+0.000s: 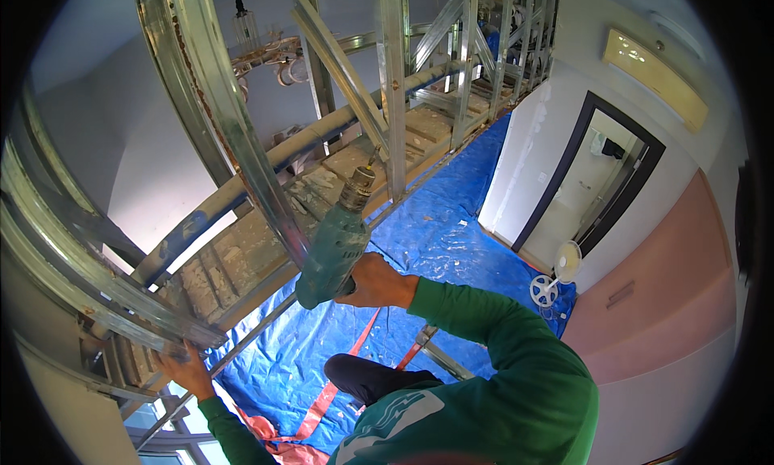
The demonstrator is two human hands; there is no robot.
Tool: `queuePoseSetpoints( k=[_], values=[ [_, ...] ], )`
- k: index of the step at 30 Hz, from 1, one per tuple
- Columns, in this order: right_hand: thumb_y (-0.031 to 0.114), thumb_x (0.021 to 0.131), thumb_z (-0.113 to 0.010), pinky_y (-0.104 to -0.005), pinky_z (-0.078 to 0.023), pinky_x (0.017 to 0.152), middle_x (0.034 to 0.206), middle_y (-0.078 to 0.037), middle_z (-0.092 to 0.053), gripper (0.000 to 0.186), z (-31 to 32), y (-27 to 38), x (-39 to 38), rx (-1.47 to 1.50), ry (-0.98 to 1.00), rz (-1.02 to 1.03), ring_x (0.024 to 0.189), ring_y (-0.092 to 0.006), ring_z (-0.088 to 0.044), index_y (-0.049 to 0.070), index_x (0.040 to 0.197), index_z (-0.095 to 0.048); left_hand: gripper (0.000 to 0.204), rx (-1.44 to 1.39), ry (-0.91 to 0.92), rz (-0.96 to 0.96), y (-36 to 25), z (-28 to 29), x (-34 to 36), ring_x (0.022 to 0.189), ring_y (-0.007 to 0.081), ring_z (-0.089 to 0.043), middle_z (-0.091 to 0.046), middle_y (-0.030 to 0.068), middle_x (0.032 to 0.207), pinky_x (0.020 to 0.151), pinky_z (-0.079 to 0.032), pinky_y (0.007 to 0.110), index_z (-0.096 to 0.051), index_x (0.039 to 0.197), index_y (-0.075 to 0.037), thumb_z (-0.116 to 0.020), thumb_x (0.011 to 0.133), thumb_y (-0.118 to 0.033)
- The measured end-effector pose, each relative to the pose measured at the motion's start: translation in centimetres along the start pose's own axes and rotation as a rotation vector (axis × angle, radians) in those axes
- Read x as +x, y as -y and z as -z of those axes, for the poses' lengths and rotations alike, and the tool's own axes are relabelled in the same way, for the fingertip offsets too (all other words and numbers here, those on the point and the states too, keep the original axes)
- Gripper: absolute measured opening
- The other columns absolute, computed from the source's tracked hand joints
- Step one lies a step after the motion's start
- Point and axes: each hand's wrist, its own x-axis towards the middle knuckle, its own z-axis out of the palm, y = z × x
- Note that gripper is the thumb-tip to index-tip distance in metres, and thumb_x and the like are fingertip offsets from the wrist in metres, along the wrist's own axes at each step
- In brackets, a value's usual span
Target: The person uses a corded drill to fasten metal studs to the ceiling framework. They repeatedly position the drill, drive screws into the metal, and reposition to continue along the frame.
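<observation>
My right hand (379, 281) is closed round the handle of a teal power drill (332, 251). The drill points up and away, its chuck and bit close to the lower end of a slanted metal stud (343, 70). That end meets an upright metal stud (393, 102); whether the bit touches metal I cannot tell. At the lower left, my left hand (187, 372) grips the lower end of a metal channel (173, 316), its fingers partly hidden by the frame. Both arms wear green sleeves.
A dusty wooden ledge (218, 284) and a thick pipe (306, 139) run behind the studs. Blue sheeting (435, 247) with red strips (318, 408) covers the floor below. A white fan (556, 273) stands near a dark-framed doorway (592, 175) at right.
</observation>
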Motion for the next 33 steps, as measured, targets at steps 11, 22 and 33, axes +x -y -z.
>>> queuePoseSetpoints(
  k=[11, 22, 33],
  values=[
    [0.037, 0.081, -0.09, -0.0544, -0.061, 0.083, 0.096, -0.023, -0.075, 0.044, -0.2, -0.6, -0.3, -0.086, -0.027, 0.059, 0.091, -0.0451, -0.075, 0.006, 0.109, -0.077, 0.075, -0.153, -0.029, 0.068, 0.5, -0.6, -0.6, 0.142, 0.0548, -0.052, -0.056, 0.0379, 0.153, 0.125, -0.038, 0.058, -0.055, 0.151, 0.014, -0.08, 0.104, -0.038],
    [0.035, 0.081, -0.089, -0.0545, -0.06, 0.082, 0.094, -0.022, -0.075, 0.042, -0.3, -0.7, -0.2, -0.102, -0.029, 0.09, 0.09, -0.0451, -0.075, 0.005, 0.107, -0.075, 0.067, 0.054, 0.092, -0.139, 1.4, 0.5, 0.3, 0.14, 0.0542, -0.051, -0.06, 0.0365, 0.149, 0.124, -0.036, 0.064, -0.068, 0.14, 0.01, -0.069, 0.109, -0.049],
    [0.034, 0.083, -0.086, -0.0548, -0.059, 0.083, 0.092, -0.02, -0.072, 0.039, 0.0, 0.2, 0.0, -0.077, 0.028, 0.077, 0.091, -0.0441, -0.074, 0.003, 0.101, -0.072, 0.069, 0.265, 0.093, -0.136, -0.7, 2.7, 0.2, 0.137, 0.0482, -0.056, -0.071, 0.03, 0.137, 0.116, -0.046, 0.061, -0.074, 0.136, 0.007, -0.071, 0.106, -0.055]
  ],
)
